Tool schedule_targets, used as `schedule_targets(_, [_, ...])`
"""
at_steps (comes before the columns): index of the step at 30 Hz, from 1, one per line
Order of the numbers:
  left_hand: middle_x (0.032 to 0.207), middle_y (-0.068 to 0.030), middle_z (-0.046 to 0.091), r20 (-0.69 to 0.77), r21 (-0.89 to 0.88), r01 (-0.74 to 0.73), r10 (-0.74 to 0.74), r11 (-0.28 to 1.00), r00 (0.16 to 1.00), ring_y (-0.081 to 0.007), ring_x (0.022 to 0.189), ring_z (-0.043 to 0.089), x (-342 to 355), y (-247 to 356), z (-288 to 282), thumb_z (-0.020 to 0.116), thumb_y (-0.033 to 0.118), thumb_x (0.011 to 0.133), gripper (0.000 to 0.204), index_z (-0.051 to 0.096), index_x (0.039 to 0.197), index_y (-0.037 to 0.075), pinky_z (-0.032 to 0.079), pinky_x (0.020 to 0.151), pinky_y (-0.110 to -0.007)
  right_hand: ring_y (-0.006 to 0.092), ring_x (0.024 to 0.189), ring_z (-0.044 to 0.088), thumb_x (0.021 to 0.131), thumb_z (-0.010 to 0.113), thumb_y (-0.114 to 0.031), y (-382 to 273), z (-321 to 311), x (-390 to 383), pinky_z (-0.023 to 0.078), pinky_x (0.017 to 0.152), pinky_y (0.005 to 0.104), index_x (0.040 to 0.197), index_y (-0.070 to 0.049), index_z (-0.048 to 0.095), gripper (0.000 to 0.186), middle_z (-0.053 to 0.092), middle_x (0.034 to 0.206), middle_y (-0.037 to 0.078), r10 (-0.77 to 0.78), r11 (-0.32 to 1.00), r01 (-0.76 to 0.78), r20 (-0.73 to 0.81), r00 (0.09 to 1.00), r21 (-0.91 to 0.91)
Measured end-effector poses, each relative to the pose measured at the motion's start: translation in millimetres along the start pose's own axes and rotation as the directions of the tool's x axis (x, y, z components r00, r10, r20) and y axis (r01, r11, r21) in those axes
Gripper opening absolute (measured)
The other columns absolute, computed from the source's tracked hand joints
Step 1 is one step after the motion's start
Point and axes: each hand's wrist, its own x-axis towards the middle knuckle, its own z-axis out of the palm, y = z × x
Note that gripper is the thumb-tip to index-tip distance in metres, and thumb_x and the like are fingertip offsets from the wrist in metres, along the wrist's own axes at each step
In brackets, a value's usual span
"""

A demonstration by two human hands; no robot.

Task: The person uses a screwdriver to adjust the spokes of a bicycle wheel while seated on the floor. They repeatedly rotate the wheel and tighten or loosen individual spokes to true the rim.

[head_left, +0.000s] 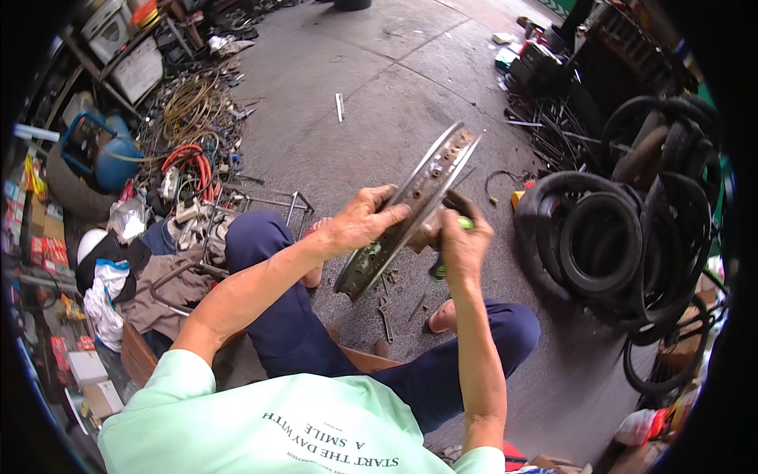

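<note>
Rusty round metal wheel rim [410,207] sat over our knees; left hand [359,221] clamped its edge, right hand [464,246] gripped green-handled screwdriver [448,251]. Rim already bare of spokes; loose metal bits [387,304] lay on concrete floor [379,95].

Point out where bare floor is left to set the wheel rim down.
Bare grey concrete floor lies ahead, between the tangled cable pile and the stacked black rubber tyres. Both sides are crowded; small tools litter the floor between the feet.
</note>
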Motion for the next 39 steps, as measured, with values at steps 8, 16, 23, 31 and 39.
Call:
schedule_targets(8, [0.088,0.0005,0.066,-0.122,0.038,-0.011,0.015,0.999,0.992,-0.0052,0.077,0.056,-4,-1,2,0.062,0.029,0.100,0.031,0.066,0.110,0.000,0.048,0.067,-0.023,0.0366,0.087,0.070,0.087,0.068,-0.019,13,19,15,0.054,0.078,0.0448,0.107,-0.002,0.071,0.026,0.071,0.104,0.020,-0.197,0.805,0.262,0.178,0.964,-0.532])
schedule_targets(16, [0.075,0.0014,0.061,-0.194,0.186,-0.032,0.069,0.982,0.979,-0.0046,0.068,0.051,10,1,-4,0.067,0.036,0.097,0.037,0.068,0.093,0.000,0.041,0.057,-0.023,0.0382,0.087,0.071,0.089,0.068,-0.028,33,15,29,0.055,0.078,0.0445,0.104,-0.001,0.073,0.032,0.072,0.100,0.023,-0.127,0.753,0.189,0.143,0.982,-0.630])
schedule_targets(23, [0.069,0.0012,0.061,-0.268,0.233,0.013,0.051,0.972,0.962,-0.0055,0.064,0.052,42,12,-10,0.073,0.043,0.091,0.043,0.071,0.083,0.002,0.041,0.054,-0.025,0.0108,0.053,0.059,0.085,0.075,-0.028,60,0,60,0.046,0.045,0.0273,0.100,0.001,0.072,0.033,0.068,0.076,0.005,0.234,0.970,-0.226,0.094,0.968,-0.089])
schedule_targets(31, [0.069,0.0012,0.065,-0.182,0.204,-0.050,0.088,0.978,0.979,-0.0049,0.062,0.054,65,16,-18,0.077,0.044,0.087,0.042,0.074,0.082,0.003,0.042,0.053,-0.024,0.0214,0.074,0.067,0.076,0.075,-0.025,160,-25,115,0.055,0.073,0.0353,0.102,0.006,0.071,0.041,0.071,0.084,0.013,-0.002,0.945,-0.118,-0.365,0.931,-0.306])
schedule_targets(39, [0.066,-0.0005,0.064,-0.232,0.287,0.002,0.068,0.958,0.970,-0.0056,0.058,0.055,74,16,-40,0.075,0.050,0.087,0.049,0.074,0.081,0.002,0.041,0.050,-0.022,0.0184,0.066,0.064,0.076,0.071,-0.011,135,-24,118,0.052,0.062,0.0339,0.091,0.007,0.073,0.024,0.070,0.076,0.009,0.443,0.896,-0.372,-0.427,0.788,0.243])
